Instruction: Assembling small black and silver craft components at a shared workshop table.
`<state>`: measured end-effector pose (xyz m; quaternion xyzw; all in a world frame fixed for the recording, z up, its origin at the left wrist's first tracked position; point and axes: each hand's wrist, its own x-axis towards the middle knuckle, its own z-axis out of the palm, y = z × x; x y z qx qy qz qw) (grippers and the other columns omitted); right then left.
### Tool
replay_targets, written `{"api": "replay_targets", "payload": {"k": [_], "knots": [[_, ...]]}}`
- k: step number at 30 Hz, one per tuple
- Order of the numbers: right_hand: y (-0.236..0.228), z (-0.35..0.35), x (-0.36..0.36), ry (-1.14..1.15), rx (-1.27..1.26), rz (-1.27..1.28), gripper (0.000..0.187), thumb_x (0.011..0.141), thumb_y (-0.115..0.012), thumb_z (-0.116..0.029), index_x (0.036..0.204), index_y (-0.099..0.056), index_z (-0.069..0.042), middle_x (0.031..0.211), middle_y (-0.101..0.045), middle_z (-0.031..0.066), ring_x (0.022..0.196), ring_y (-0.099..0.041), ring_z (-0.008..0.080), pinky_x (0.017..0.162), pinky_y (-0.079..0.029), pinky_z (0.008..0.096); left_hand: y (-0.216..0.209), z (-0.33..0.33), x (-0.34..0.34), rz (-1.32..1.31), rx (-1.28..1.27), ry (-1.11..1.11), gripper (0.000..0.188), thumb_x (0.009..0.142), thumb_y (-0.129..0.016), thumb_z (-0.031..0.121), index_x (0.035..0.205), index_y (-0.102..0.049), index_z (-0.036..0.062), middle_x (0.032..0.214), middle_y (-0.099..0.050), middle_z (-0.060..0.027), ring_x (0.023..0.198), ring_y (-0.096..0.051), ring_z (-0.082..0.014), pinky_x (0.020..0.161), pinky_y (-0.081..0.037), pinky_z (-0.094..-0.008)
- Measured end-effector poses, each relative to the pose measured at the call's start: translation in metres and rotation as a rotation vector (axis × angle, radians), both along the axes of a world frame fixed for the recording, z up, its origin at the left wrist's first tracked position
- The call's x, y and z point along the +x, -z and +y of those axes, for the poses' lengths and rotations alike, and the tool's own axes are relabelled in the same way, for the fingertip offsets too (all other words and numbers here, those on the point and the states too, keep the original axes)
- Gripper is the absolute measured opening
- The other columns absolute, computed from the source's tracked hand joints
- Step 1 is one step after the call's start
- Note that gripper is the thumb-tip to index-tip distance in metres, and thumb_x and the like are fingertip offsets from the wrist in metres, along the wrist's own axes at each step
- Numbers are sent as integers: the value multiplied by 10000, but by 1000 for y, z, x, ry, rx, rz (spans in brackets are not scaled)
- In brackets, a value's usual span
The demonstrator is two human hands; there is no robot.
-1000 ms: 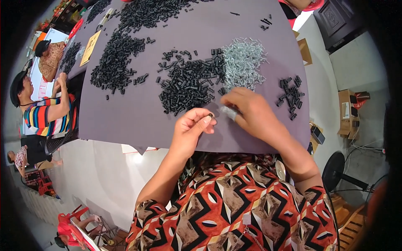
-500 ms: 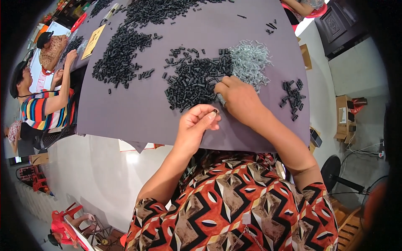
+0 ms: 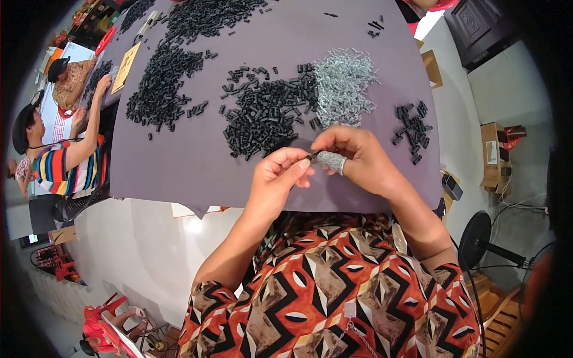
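Note:
Close to the table's near edge, my left hand (image 3: 276,179) pinches a small black plastic part (image 3: 310,157) between thumb and fingertips. My right hand (image 3: 365,156) meets it there, its thumb and forefinger closed on a small black piece that touches or adjoins the first; the fingers hide most of both. A grey wrap (image 3: 331,161) covers my right thumb. Just beyond my hands lies a pile of short black cylindrical parts (image 3: 259,122). Against its right side is a heap of small clear, silvery pieces (image 3: 343,89).
A small group of black parts (image 3: 410,132) lies on the right of the purple-grey tabletop (image 3: 185,167). More black heaps (image 3: 161,89) spread to the left and far side. On the left sits a person in a striped shirt (image 3: 68,164). A black fan (image 3: 476,238) stands at right.
My right hand has drawn back from the piles to my left fingertips, bringing a small black piece. My left hand keeps its pinch. The whole view has shifted slightly.

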<state>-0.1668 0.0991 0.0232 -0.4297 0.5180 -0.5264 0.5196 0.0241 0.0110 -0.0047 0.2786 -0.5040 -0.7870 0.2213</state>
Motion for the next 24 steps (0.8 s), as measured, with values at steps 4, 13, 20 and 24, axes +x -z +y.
{"api": "replay_targets", "payload": {"k": [4,13,20,24], "knots": [[11,5,-6,-2,-26,10,149,898,-646,18,1045,-629,3,928,-653,4,853,-613,70,737,-506,241,-1,4,-5,-23,8,13,160,971,-625,95,1086,-648,-12,900,-697,-63,740,-627,-95,674,-518,-241],[7,14,-15,-15,-111,285,276,740,-571,135,976,-641,11,917,-654,49,894,-627,146,771,-505,282,-8,9,-11,-103,18,56,150,966,-631,92,1075,-662,-6,892,-697,-67,723,-631,-95,649,-523,-239],[8,17,-22,-53,-431,466,396,610,-545,134,971,-638,0,924,-641,128,872,-630,328,791,-509,361,-10,-13,-12,-81,366,262,194,941,-661,127,1054,-670,-31,851,-689,-85,695,-631,-118,584,-505,-250],[-2,23,-19,-54,-479,509,412,605,-541,149,974,-644,-5,947,-651,133,890,-654,321,791,-519,359,-11,-17,-15,26,691,378,204,933,-664,123,1041,-665,-50,822,-677,-96,644,-620,-134,522,-461,-254]]}}
